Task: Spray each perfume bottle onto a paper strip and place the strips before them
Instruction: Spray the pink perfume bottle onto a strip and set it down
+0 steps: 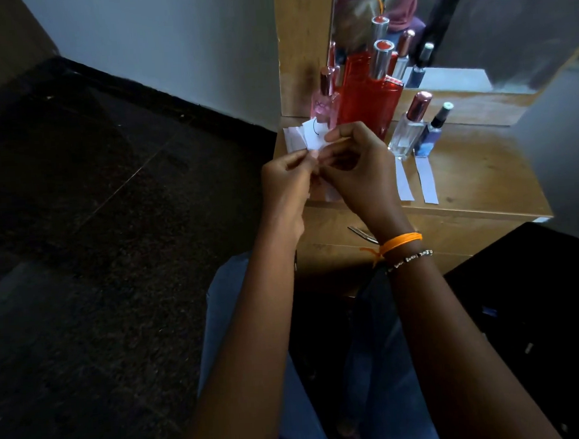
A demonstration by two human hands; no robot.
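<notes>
My left hand (287,182) and right hand (353,171) are together over the left edge of the wooden shelf (475,174), both pinching a small bunch of paper strips (310,136), fingers curled on it. Looks like I'm peeling one strip off; risk is pulling two at once or dropping the bunch off the edge to the dark floor (95,231). Behind my fingers, pink bottle (325,107) and big red bottle (369,102) are close; a knuckle bump could tip the pink one. No strip shows before those two, though my hands hide that spot. Right: clear bottle (408,130) and blue bottle (432,131) each have a strip laid before them (404,181) (426,182); a wrist sweep could shift those.
</notes>
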